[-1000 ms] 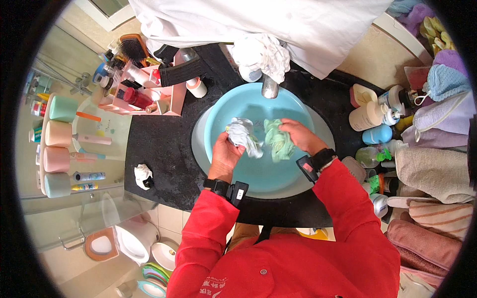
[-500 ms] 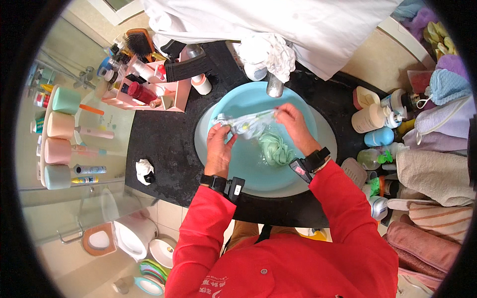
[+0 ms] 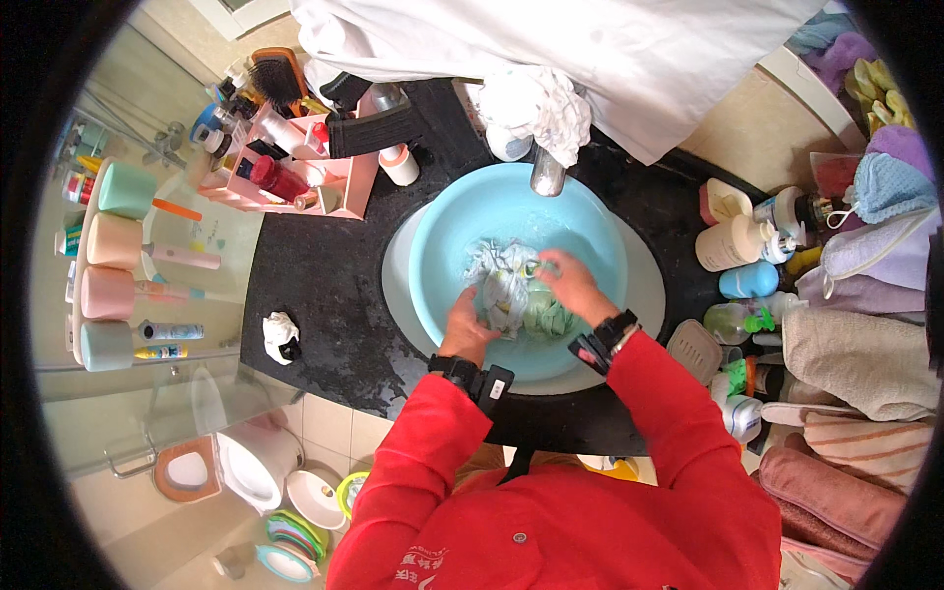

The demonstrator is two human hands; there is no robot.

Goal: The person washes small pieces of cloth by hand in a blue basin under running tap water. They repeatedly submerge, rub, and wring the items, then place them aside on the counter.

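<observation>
Centrally in the head view, a light blue basin (image 3: 462, 211) sits in the oval white sink (image 3: 645, 295), holding water and two wet cloths. The pale patterned cloth (image 3: 505, 300) lies between the hands, toward the basin's near half; the green cloth (image 3: 551, 317) lies against its right side, just below the right hand (image 3: 572, 285). The left hand (image 3: 469, 326) is at the patterned cloth's lower left edge, fingers loosely bent; whether they grip it, I cannot tell. The right hand's fingers curve at that cloth's upper right edge, and their hold is likewise unclear. Beyond, the metal faucet (image 3: 547, 177) reaches over the basin's far rim. A crumpled white-and-black cloth (image 3: 280, 336) rests near the black countertop's (image 3: 329, 265) left edge.
</observation>
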